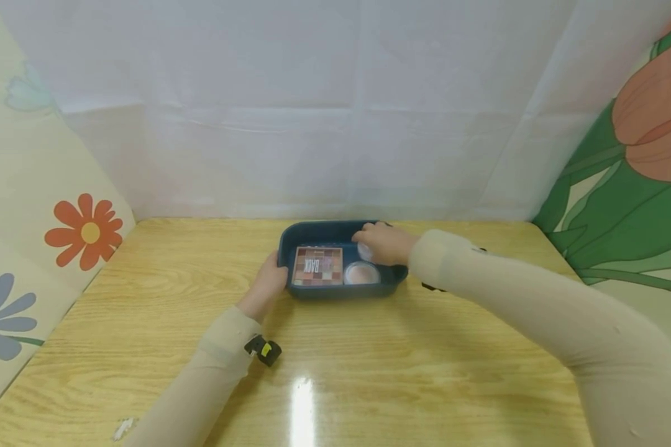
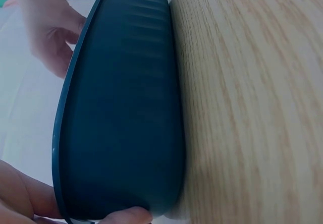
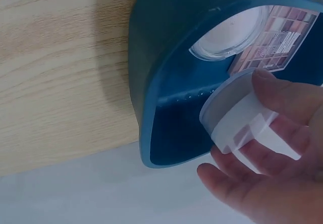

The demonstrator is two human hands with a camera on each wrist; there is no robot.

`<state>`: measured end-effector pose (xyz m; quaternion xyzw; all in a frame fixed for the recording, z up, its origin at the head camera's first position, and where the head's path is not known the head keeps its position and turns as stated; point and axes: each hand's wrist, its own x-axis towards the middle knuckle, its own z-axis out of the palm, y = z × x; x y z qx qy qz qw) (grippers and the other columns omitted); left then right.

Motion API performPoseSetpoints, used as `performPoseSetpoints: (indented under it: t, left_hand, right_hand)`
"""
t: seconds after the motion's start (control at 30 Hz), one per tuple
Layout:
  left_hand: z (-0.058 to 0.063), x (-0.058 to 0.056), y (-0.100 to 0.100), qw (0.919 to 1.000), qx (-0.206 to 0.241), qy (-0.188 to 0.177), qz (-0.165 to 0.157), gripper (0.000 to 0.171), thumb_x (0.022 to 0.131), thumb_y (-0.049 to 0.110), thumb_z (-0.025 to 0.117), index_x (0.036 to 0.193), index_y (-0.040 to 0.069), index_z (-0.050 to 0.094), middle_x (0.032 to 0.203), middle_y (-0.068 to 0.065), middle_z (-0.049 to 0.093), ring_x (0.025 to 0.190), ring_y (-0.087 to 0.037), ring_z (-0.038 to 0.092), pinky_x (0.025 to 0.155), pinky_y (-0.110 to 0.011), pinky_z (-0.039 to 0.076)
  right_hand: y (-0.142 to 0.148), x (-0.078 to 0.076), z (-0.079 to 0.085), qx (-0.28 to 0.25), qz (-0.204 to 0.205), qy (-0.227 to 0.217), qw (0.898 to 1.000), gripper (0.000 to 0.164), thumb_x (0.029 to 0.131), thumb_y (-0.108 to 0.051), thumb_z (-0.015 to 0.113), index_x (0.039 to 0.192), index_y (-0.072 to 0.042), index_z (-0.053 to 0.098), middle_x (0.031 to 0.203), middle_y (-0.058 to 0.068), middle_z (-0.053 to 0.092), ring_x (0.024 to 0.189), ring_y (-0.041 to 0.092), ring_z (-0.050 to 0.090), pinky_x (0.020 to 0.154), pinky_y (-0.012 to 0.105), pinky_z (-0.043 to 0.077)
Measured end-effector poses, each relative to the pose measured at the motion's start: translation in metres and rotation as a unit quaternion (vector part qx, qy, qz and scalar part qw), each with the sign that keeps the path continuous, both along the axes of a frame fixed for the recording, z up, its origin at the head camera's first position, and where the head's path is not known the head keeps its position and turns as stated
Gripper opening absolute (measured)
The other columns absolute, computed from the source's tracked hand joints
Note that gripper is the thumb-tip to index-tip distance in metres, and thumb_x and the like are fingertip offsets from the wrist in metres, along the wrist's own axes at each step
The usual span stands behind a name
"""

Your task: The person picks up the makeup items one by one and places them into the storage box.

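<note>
A dark blue plastic bin [image 1: 307,233] stands toward the far side of the table. My left hand [image 1: 269,282] grips the rim at its left end; the left wrist view shows the bin's outer wall with fingers on both sides of the rim. Over the bin's right end, my right hand [image 1: 388,243] pinches a round, translucent white tub [image 3: 245,120] between thumb and fingers, tilted on its side at the opening. Inside the bin lie a square eyeshadow palette [image 1: 317,267] with many shades, at the left, and a round, clear-rimmed pale container [image 1: 361,274], at the front right.
The bin rests on a wood-grain table [image 1: 481,366]. White sheeting [image 1: 246,143] hangs behind it. Flower-patterned walls flank the table on both sides. A small white scrap or mark [image 1: 124,428] shows at the near left of the table.
</note>
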<state>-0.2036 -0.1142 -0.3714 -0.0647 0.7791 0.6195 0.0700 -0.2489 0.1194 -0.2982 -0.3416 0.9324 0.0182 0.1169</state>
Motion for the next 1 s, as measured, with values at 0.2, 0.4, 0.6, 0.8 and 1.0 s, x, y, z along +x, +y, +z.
performPoseSetpoints:
  t: [0.2, 0.4, 0.6, 0.8, 1.0]
  left_hand:
    - [0.0, -0.001, 0.0, 1.0, -0.004, -0.002, 0.002, 0.056, 0.093, -0.005, 0.029, 0.149, -0.01, 0.02, 0.154, -0.028, 0.023, 0.144, -0.038, 0.016, 0.119, -0.047, 0.011]
    - [0.0, -0.002, 0.001, 1.0, -0.003, 0.006, 0.002, 0.056, 0.091, -0.007, 0.029, 0.147, -0.013, 0.022, 0.152, -0.03, 0.025, 0.143, -0.039, 0.018, 0.119, -0.047, 0.012]
    - [0.0, -0.002, 0.0, 1.0, -0.005, 0.006, -0.004, 0.056, 0.091, -0.007, 0.028, 0.147, -0.012, 0.022, 0.152, -0.029, 0.026, 0.143, -0.039, 0.018, 0.119, -0.047, 0.012]
    - [0.0, -0.001, -0.001, 1.0, -0.003, 0.003, -0.004, 0.057, 0.091, -0.007, 0.029, 0.147, -0.012, 0.021, 0.152, -0.029, 0.025, 0.143, -0.04, 0.017, 0.119, -0.048, 0.012]
    - [0.0, 0.0, -0.001, 1.0, -0.005, -0.006, -0.005, 0.059, 0.091, -0.007, 0.03, 0.149, -0.01, 0.018, 0.154, -0.028, 0.022, 0.144, -0.039, 0.015, 0.119, -0.048, 0.011]
  right_hand:
    - [-0.008, -0.005, 0.001, 0.008, 0.011, 0.002, 1.0, 0.048, 0.089, -0.001, 0.066, 0.135, 0.002, 0.053, 0.132, 0.022, 0.053, 0.119, 0.04, 0.051, 0.1, 0.048, 0.046]
    - [-0.013, -0.014, 0.002, 0.02, 0.033, 0.018, 0.999, 0.046, 0.086, -0.003, 0.071, 0.13, -0.002, 0.059, 0.13, 0.017, 0.058, 0.118, 0.039, 0.053, 0.1, 0.046, 0.046]
    - [-0.016, -0.024, -0.001, 0.027, 0.047, 0.014, 0.998, 0.044, 0.085, -0.003, 0.071, 0.127, -0.002, 0.061, 0.128, 0.018, 0.059, 0.117, 0.037, 0.053, 0.102, 0.045, 0.045]
    - [-0.019, -0.029, -0.003, 0.04, 0.044, -0.006, 0.998, 0.044, 0.087, 0.0, 0.069, 0.13, -0.002, 0.059, 0.131, 0.016, 0.057, 0.121, 0.036, 0.051, 0.104, 0.044, 0.043]
    - [-0.021, -0.031, -0.006, 0.039, 0.055, 0.0, 0.998, 0.042, 0.087, -0.002, 0.068, 0.128, -0.003, 0.06, 0.13, 0.017, 0.059, 0.118, 0.038, 0.053, 0.102, 0.046, 0.044]
